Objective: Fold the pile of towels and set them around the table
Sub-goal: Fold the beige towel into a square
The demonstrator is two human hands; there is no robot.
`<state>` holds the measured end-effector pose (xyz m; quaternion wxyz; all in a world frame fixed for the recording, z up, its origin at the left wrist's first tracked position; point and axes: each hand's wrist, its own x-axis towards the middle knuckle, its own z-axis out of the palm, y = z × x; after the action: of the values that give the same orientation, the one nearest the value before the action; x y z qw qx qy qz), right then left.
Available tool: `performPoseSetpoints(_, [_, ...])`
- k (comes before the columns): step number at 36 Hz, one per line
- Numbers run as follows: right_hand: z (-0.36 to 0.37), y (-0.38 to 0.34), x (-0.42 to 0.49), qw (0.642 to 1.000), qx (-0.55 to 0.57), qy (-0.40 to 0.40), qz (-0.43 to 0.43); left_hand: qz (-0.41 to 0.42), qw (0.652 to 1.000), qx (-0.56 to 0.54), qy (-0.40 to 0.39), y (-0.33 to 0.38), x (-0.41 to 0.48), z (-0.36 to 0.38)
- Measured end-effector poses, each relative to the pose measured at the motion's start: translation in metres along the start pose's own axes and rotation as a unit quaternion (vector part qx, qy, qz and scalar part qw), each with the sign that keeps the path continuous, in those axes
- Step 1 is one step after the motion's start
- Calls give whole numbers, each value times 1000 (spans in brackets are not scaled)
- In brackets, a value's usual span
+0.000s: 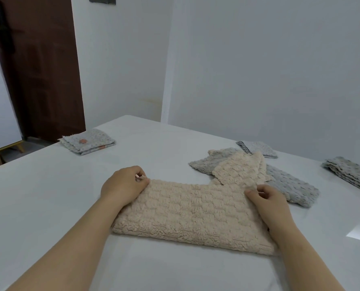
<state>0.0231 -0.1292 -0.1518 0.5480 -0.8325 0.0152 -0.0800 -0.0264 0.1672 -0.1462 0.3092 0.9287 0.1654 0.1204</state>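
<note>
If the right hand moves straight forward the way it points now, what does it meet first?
Probably the small beige towel on the pile, just beyond the right hand, which pinches the large beige towel; depth is unclear.

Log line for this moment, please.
left hand grips beige towel far-left corner | right hand grips far-right corner | unfolded pile beyond

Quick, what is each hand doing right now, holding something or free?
Left hand: pinches the far left corner of the beige fluffy folded towel.
Right hand: pinches that towel's far right corner.
</note>
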Motion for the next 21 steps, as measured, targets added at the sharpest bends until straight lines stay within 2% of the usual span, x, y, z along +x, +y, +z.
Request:
performPoseSetpoints(4, [-1,-2,-1,1000,21,3,-16,-10,998,-51,-22,-2,1,-2])
performPoseSetpoints(10, [-3,-3,-3,997,70,4,-25,-17,993,-118,15,-1,-1,-4])
performPoseSetpoints(17, [-4,-10,-7,992,115,52,-22,-53,962,-264,56,0,-1,-7])
performPoseSetpoints(21, [-4,-15,-8,986,150,64,-30,-57,946,-312,73,3,-2,-8])
